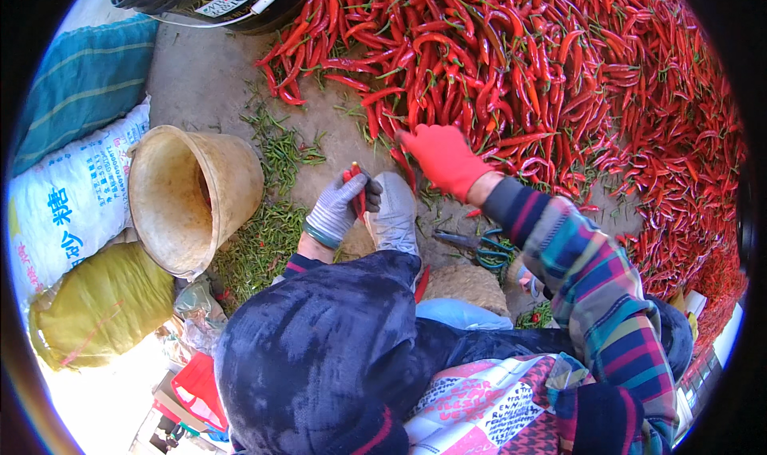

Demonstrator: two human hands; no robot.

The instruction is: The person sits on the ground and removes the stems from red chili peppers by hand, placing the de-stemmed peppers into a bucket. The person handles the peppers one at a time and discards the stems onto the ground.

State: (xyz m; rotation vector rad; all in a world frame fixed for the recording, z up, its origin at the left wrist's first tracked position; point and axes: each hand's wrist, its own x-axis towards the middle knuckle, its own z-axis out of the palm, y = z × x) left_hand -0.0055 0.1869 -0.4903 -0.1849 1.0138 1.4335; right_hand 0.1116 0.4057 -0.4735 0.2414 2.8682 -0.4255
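My left hand (341,205), in a striped grey glove with dark fingertips, grips a few red chili peppers (358,200) above my pale shoe (392,209). My right hand (444,158), in a red glove, is at the near edge of a large heap of red chilies (515,65). Its fingers are curled, and their undersides are hidden, so whether they hold a chili is unclear. Just below them a single red chili (404,166) shows beside the shoe. Scissors (479,248) with teal handles lie on the ground under my right forearm.
A tan bucket (239,179), tipped toward me, stands at left, beside scattered green stems (263,233). Behind it are a white printed sack (78,197), a blue-green striped sack (90,83) and a yellow sack (108,305). A black bucket (263,14) stands at the top.
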